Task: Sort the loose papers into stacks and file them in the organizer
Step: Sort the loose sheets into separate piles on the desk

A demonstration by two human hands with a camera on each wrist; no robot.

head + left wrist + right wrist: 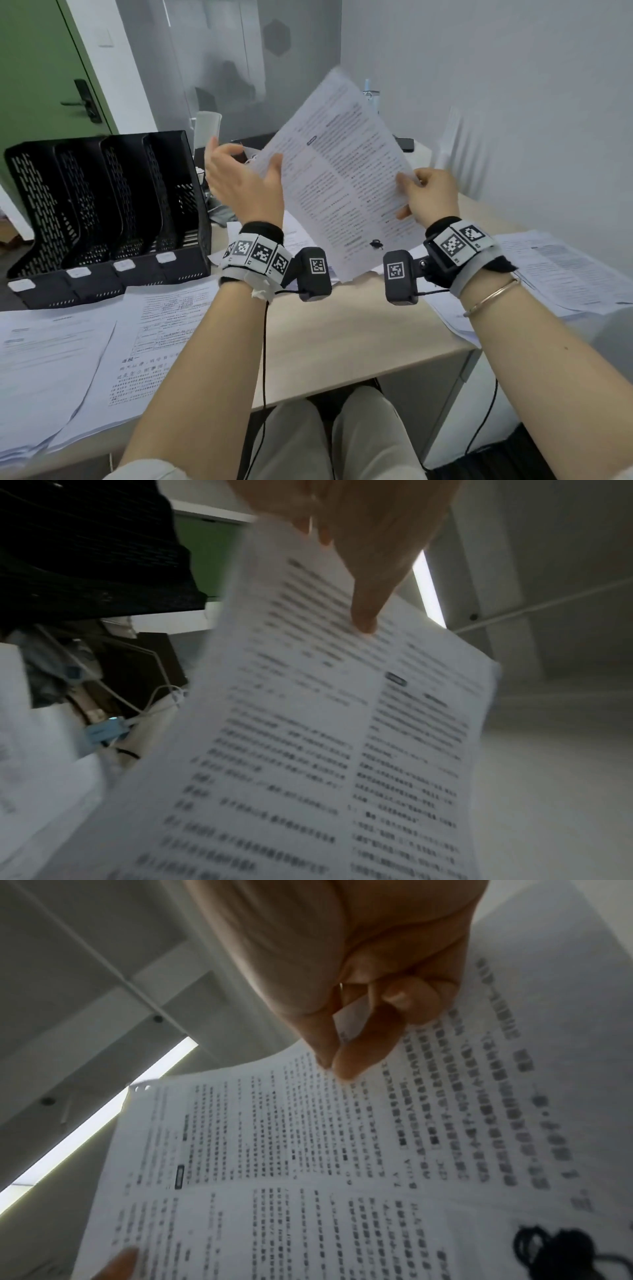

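Note:
A printed sheet (342, 185) of dense text hangs tilted in the air above the desk. My right hand (416, 192) pinches its right edge between thumb and fingers; the pinch (337, 1058) is plain in the right wrist view, over the sheet (308, 1150). My left hand (239, 181) is spread at the sheet's left edge, its thumb (365, 620) touching the printed face (308, 750) and its fingers straight behind. The black mesh organizer (102, 212) with several upright slots stands at the left of the desk; its slots look empty.
Loose printed papers lie on the desk at the near left (51, 359) and at the right (565, 274). Bare wood desk (359, 329) shows between my forearms. A white cup (205, 130), cables (137, 710) and a dark phone (404, 144) sit behind the organizer and the sheet.

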